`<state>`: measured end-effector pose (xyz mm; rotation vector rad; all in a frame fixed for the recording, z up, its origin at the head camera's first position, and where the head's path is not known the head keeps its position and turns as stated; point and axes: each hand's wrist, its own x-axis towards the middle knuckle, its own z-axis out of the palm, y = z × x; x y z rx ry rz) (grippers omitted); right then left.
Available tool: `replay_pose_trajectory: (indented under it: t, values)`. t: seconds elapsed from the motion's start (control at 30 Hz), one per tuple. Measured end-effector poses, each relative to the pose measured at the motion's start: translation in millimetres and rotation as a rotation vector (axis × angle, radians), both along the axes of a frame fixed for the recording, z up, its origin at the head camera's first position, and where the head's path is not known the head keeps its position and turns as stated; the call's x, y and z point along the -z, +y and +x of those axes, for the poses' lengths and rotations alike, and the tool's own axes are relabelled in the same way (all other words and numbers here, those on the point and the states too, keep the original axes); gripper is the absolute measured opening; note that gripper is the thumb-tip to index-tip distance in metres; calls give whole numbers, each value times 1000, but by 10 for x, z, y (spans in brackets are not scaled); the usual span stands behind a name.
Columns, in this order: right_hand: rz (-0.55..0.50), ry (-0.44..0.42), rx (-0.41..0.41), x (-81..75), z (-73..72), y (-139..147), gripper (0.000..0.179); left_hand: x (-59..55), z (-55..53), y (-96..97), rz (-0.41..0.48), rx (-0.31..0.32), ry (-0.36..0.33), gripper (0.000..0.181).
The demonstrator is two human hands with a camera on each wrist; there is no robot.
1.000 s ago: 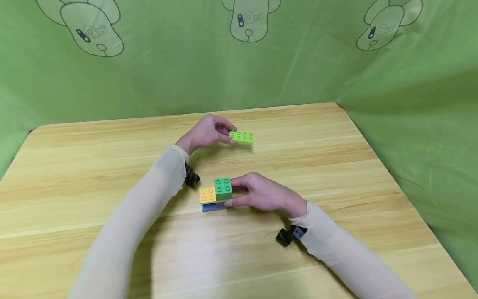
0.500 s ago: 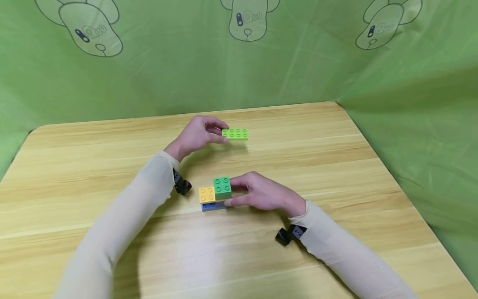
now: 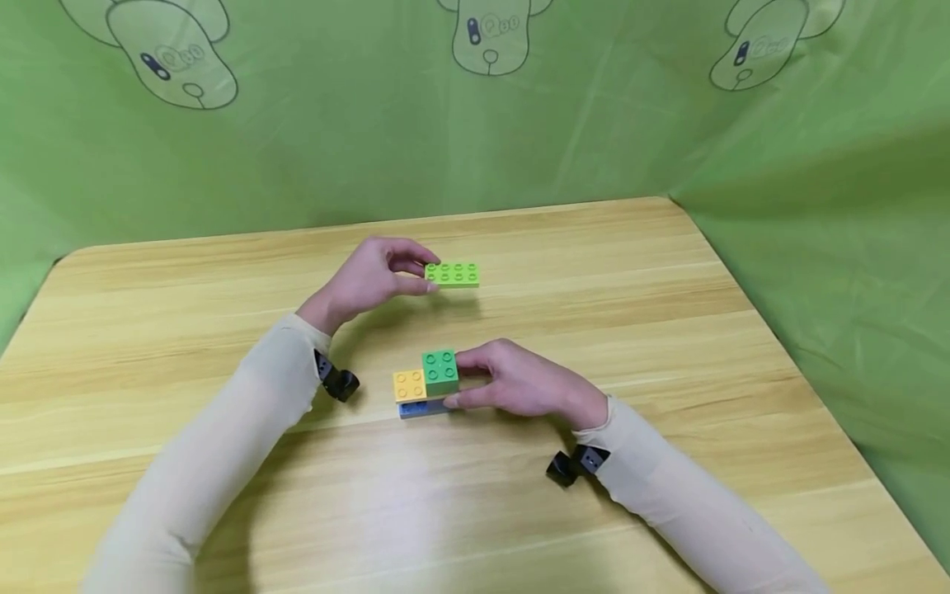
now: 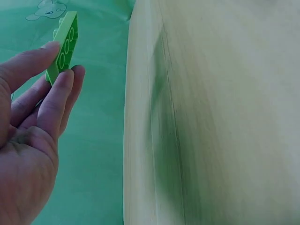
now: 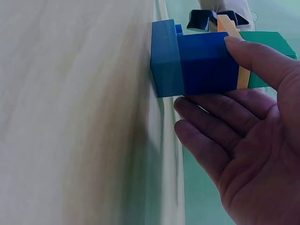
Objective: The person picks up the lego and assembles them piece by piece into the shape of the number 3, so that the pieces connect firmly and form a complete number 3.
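My left hand (image 3: 371, 276) pinches one end of a lime-green flat building brick (image 3: 454, 276) with several studs. It is held above the table, and its hollow underside shows in the left wrist view (image 4: 67, 44). Nearer the front, my right hand (image 3: 519, 379) grips the right side of a brick stack between thumb and fingers. That stack has a lighter blue flat brick (image 5: 167, 58) at the bottom, a darker blue block (image 5: 206, 65), a yellow-orange flat brick (image 3: 410, 386) and a green block (image 3: 440, 373) on top at the right. Whether its base touches the table I cannot tell.
Everything is over a light wood-grain table (image 3: 631, 305). Green cloth (image 3: 334, 148) with printed cartoon heads hangs behind it and along the right. Black wrist cameras sit on both sleeves, the left camera (image 3: 341, 384) close to the stack's left.
My left hand has moved to the left, carrying the lime-green brick with it, a little nearer the front at the end. My right hand and the stack have stayed in place.
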<state>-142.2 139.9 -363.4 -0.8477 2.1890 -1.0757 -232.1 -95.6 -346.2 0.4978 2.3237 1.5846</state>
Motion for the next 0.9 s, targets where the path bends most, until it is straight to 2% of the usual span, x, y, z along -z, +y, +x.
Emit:
replay_pose_trajectory:
  t: [0.23, 0.47, 0.7, 0.9]
  values:
    - [-5, 2, -3, -4, -10, 4, 27, -10, 109, -135, -21, -29, 33, 37]
    - [1, 4, -6, -6, -13, 3, 28, -20, 177, -302, -50, -63, 34, 39]
    - [-1, -7, -2, -2, -9, 0, 29, 17, 245, -417, -37, -85, 47, 38]
    - [-5, -7, 3, 2, -4, 2, 31, -15, 341, -512, -38, -94, 58, 39]
